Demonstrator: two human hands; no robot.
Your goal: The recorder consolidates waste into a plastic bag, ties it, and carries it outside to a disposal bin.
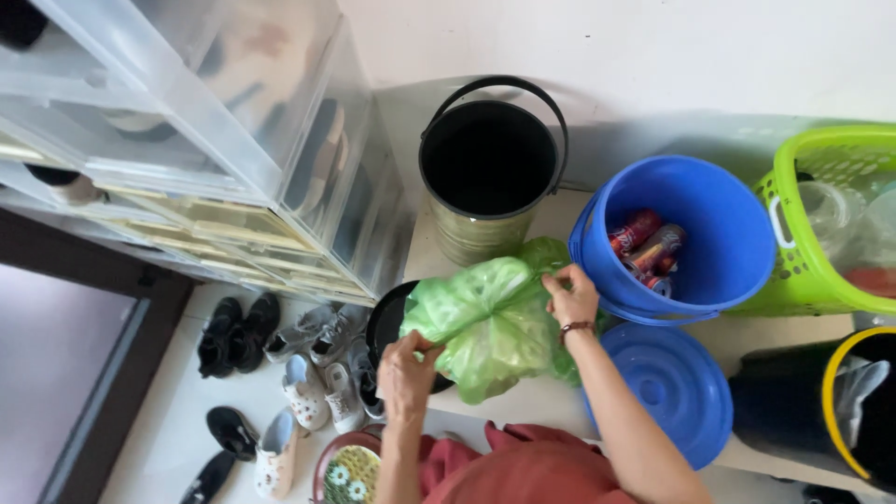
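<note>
Green plastic bag (490, 322) is pinched at its edges by left hand (407, 375) and right hand (571, 295); thin film could tear or slip loose beside the black bin (487, 177).

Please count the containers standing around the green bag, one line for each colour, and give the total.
Black bin: 1
Blue bucket: 1
Green basket: 1
Yellow-rimmed black bin: 1
Total: 4

The blue lid lying beside them is not counted. Both hands, left and right, grip the green bag.
</note>
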